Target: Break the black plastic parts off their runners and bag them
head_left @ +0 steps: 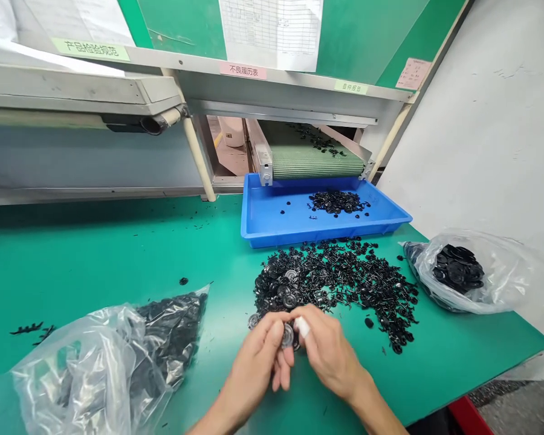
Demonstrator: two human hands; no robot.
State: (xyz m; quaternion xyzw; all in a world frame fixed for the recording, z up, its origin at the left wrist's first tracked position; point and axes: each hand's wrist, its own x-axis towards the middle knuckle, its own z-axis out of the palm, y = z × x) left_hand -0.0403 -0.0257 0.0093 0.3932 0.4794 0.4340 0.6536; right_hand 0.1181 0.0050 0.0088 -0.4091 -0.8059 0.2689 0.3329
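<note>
The person's left hand (254, 362) and right hand (329, 353) are close together over a green desk (95, 254). The fingers of both hands are pinched in narrow and hold one round black part (288, 336) with a shiny silver middle. One finger of the right hand has a white wrap (301, 326) on it. Just past the hands lies a big messy pile of black parts (340, 290), and some of them have silver middles too. The left hand is right at the edge of the pile. Behind the pile sits a blue tray (272, 223) with a smaller heap of black parts (336, 202) in it. A green belt (317, 162) comes out from under a gray metal cover (276, 90) and ends just over the tray, with more black parts on it. To the right, a clear plastic bag (494, 278) holds round black discs (457, 269). To the left, near the person, another clear bag (95, 368) holds black bits (172, 320). Up on a green board (344, 42) hangs a paper chart (272, 33), with a pink label (243, 70) below it.
</note>
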